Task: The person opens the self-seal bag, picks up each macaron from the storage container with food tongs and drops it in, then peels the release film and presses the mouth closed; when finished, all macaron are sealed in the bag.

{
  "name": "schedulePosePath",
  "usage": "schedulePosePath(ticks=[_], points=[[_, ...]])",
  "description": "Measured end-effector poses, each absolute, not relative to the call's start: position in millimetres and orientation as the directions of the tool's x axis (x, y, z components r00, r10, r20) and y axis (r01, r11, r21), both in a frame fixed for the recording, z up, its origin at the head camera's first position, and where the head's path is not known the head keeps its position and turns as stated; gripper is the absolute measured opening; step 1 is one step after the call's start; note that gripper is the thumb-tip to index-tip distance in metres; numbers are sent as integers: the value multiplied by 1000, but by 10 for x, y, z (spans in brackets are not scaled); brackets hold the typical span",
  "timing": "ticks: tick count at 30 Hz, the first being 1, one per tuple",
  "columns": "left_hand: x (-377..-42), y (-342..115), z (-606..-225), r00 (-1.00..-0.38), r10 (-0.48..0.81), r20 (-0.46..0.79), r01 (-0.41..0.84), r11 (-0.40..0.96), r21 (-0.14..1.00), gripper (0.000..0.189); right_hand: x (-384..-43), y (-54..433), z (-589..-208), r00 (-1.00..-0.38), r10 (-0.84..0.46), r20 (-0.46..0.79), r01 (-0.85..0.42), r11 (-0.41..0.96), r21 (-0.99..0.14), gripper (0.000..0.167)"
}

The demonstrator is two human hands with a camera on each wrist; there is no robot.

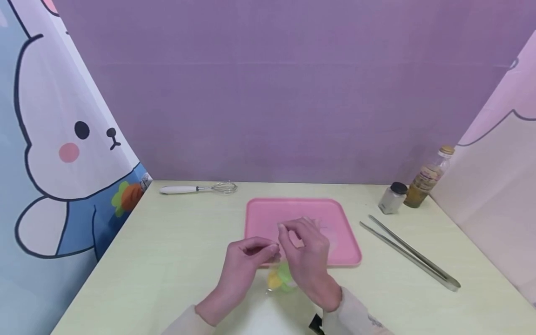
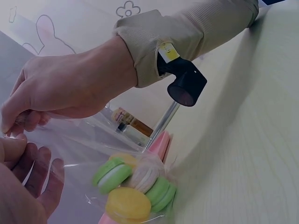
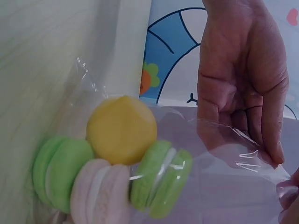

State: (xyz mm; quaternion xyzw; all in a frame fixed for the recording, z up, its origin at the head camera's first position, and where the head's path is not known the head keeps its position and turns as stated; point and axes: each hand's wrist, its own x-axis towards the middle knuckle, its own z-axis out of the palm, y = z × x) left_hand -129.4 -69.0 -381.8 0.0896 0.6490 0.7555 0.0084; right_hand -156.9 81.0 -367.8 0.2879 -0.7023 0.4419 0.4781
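Observation:
A clear plastic bag (image 2: 79, 161) hangs between my two hands over the near side of the table, with several macarons in its bottom. Green macarons (image 3: 70, 175), a yellow macaron (image 3: 121, 128) and a pale pink macaron (image 3: 100, 191) show through the film. My left hand (image 1: 244, 260) pinches the bag's top edge between thumb and forefinger. Close beside it, my right hand (image 1: 309, 253) pinches the same top edge with its fingertips. Behind the hands lies a pink tray (image 1: 264, 211), partly covered by them.
A whisk (image 1: 197, 189) with a white handle lies at the back left. Metal tongs (image 1: 412, 255) lie right of the tray. Beyond them stand a small black-lidded jar (image 1: 391, 199) and a corked bottle (image 1: 427, 179) by the right wall.

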Motion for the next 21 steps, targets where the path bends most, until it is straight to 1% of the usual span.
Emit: schedulePosePath(ticks=[2, 10, 15, 19, 21], points=[[-1294, -689, -3816, -984, 125, 124, 104, -150, 983, 19, -1575, 813, -3684, -367, 33, 929, -829, 442, -343, 8], [-1288, -678, -3810, -985, 107, 136, 121, -138, 983, 21, -1557, 782, -3696, -374, 89, 923, -834, 402, -377, 9], [-1284, -681, -3817, -988, 102, 117, 102, -134, 986, 22, -1564, 799, -3658, -362, 118, 925, -844, 379, -379, 10], [-1280, -693, -3812, -989, 86, 120, 109, -122, 987, 23, -1592, 834, -3610, -339, 112, 934, -861, 364, -356, 6], [-1282, -702, -3807, -989, 77, 126, 116, -123, 986, 23, -1610, 845, -3595, -310, 100, 946, -869, 374, -324, 4]])
